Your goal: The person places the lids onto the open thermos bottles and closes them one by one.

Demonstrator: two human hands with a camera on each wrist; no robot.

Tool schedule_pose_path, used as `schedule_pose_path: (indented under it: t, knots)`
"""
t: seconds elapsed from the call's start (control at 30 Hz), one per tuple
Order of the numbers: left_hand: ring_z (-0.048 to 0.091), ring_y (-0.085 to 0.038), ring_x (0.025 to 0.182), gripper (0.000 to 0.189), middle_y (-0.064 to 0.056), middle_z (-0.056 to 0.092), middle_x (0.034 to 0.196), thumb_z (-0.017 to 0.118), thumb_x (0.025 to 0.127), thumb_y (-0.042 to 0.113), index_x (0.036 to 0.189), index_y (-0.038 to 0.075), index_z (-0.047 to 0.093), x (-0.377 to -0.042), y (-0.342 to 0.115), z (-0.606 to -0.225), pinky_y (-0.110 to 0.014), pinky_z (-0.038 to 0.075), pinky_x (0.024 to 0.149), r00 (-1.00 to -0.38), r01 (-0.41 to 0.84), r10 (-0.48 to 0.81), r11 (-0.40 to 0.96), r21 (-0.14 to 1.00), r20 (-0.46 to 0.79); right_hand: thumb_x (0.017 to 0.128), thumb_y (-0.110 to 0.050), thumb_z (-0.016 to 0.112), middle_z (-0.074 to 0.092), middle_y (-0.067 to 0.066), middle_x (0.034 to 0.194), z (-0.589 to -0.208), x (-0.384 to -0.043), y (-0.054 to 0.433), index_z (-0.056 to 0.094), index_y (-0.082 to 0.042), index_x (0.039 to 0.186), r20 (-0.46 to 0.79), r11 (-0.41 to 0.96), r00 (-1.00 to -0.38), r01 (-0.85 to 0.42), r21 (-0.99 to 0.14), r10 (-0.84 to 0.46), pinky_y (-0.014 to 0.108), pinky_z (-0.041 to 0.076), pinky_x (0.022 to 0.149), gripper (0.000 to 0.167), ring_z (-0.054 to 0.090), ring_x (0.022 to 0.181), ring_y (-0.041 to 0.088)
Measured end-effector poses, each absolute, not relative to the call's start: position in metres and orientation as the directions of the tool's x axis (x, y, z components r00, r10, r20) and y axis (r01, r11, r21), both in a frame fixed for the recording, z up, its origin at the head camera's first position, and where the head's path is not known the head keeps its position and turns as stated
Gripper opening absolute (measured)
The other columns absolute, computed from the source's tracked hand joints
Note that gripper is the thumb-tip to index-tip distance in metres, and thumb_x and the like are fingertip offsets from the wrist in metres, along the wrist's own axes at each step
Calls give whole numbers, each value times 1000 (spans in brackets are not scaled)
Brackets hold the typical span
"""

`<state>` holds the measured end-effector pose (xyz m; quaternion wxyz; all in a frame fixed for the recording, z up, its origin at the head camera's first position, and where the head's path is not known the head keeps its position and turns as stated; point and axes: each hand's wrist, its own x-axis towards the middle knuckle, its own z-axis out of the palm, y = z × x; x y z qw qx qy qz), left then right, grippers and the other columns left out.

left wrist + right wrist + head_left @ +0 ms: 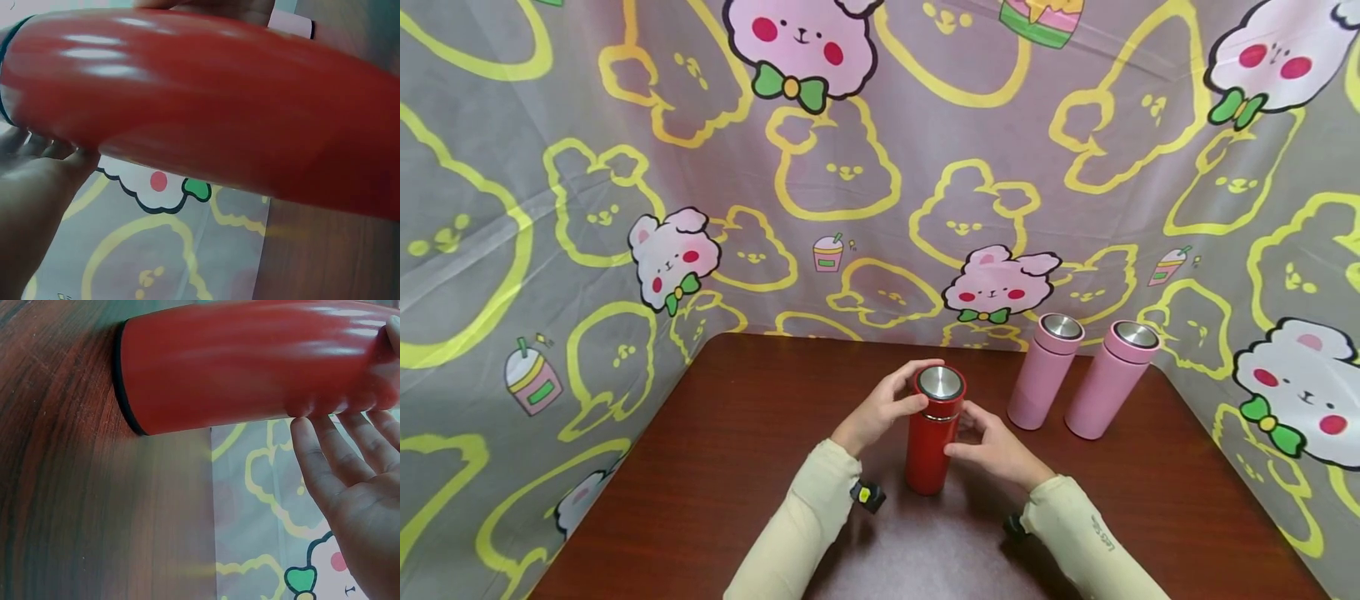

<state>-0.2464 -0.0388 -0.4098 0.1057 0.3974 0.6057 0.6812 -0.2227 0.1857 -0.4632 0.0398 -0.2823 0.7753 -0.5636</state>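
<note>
A red thermos bottle [928,454] with a steel-topped lid stands upright on the brown table [737,425]. My left hand [883,408] grips it at the lid, thumb on the near side and fingers round the back. Lower down, my right hand [1000,450] holds the right side of the body, its thumb near the front. In the right wrist view, the fingertips of the right hand [362,469] touch the red wall of the bottle [237,369]. The left wrist view is mostly filled by the bottle [206,112], with part of the left hand [44,187] beside it.
Two pink thermos bottles, one nearer [1042,383] and one farther right [1108,387], stand upright at the back right of the table. A patterned cloth [850,192] hangs behind and along both sides of the table.
</note>
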Motion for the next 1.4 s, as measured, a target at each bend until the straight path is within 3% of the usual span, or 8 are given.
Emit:
schedule_pose_path:
  t: [0.2, 0.33, 0.43, 0.6, 1.0, 1.2, 1.33, 1.4]
  knots:
    - [47, -24, 118, 62, -14, 49, 132, 54, 91, 30, 143, 3, 34, -249, -36, -413, -42, 38, 100, -622, 284, 659, -315, 905, 424, 84, -4, 70, 59, 14, 121, -452, -214, 182, 42, -1, 137, 240, 199, -843, -372, -907, -482, 35, 47, 90, 60, 59, 106, 22]
    - [51, -20, 113, 73, -14, 51, 129, 66, 87, 38, 142, 3, 36, -247, -37, -411, -37, 42, 96, -664, 315, 622, -271, 910, 415, 84, -5, 70, 59, 17, 121, -438, -205, 179, 41, 2, 137, 233, 206, -840, -371, -906, -489, 34, 47, 89, 60, 59, 106, 22]
    - [54, -20, 109, 77, -13, 53, 127, 75, 80, 35, 141, 6, 38, -243, -35, -408, -34, 44, 93, -714, 330, 578, -222, 918, 396, 84, -6, 70, 59, 17, 121, -434, -204, 178, 42, 2, 136, 233, 206, -840, -371, -906, -490, 33, 47, 89, 60, 59, 107, 24]
    - [57, -20, 106, 73, -10, 55, 122, 79, 78, 32, 136, 7, 43, -240, -34, -406, -34, 47, 91, -755, 353, 528, -175, 919, 390, 84, -7, 71, 60, 14, 119, -435, -205, 179, 45, -2, 134, 223, 197, -846, -354, -914, -484, 33, 48, 89, 56, 59, 106, 24]
    - [53, -21, 110, 64, -11, 52, 130, 64, 89, 32, 142, 5, 38, -243, -38, -409, -37, 44, 93, -661, 418, 598, -208, 884, 453, 84, -7, 71, 59, 14, 121, -435, -206, 180, 44, -1, 135, 229, 214, -840, -371, -904, -492, 34, 47, 89, 58, 59, 107, 23]
    - [47, -25, 119, 60, -14, 48, 133, 50, 88, 20, 144, 8, 34, -245, -38, -410, -44, 38, 99, -626, 326, 661, -260, 909, 414, 84, -7, 71, 60, 14, 120, -435, -207, 180, 45, 1, 133, 231, 234, -840, -382, -894, -490, 39, 47, 89, 57, 59, 104, 19]
    - [47, -22, 119, 69, -13, 47, 134, 58, 89, 39, 145, 8, 33, -245, -36, -412, -42, 38, 99, -653, 331, 643, -231, 915, 399, 84, -7, 71, 60, 14, 119, -436, -207, 180, 45, 1, 133, 227, 232, -840, -378, -896, -492, 38, 47, 89, 56, 59, 103, 21]
    - [49, -20, 117, 80, -11, 48, 133, 68, 83, 46, 144, 8, 33, -244, -35, -413, -38, 40, 98, -690, 337, 606, -215, 917, 395, 84, -6, 71, 60, 13, 119, -435, -206, 179, 45, 1, 133, 221, 237, -844, -373, -897, -489, 38, 47, 89, 56, 59, 103, 22]
